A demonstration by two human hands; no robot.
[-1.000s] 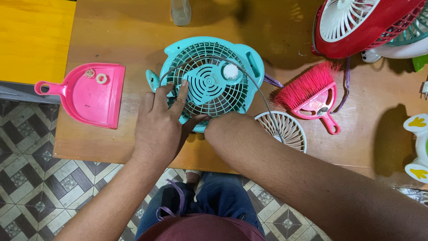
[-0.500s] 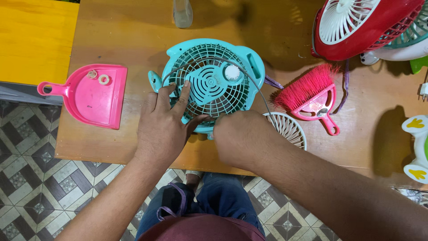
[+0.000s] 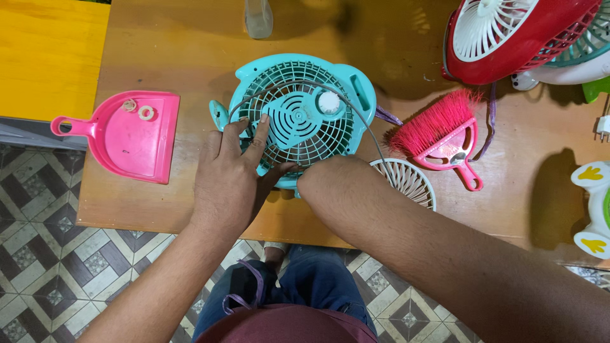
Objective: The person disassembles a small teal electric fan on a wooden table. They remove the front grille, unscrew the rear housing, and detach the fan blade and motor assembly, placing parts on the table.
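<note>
A small teal fan housing (image 3: 305, 114) lies back-side up on the wooden table (image 3: 190, 57), its grille and a white knob facing me. My left hand (image 3: 232, 174) rests flat on its near left part, fingers spread over the grille. My right hand (image 3: 330, 181) is bent under at the housing's near edge; its fingers are hidden, so I cannot see what they touch. A thin grey cord arcs over the fan and runs down to the right.
A pink dustpan (image 3: 130, 136) with two small rings in it lies left. A pink hand brush (image 3: 445, 136) and a white round grille (image 3: 410, 181) lie right. A red-and-white fan (image 3: 508, 35) stands far right, a clear bottle (image 3: 257, 16) at the back.
My right wrist has drawn in toward the fan's near edge, closer to my left hand. The left hand stays on the grille.
</note>
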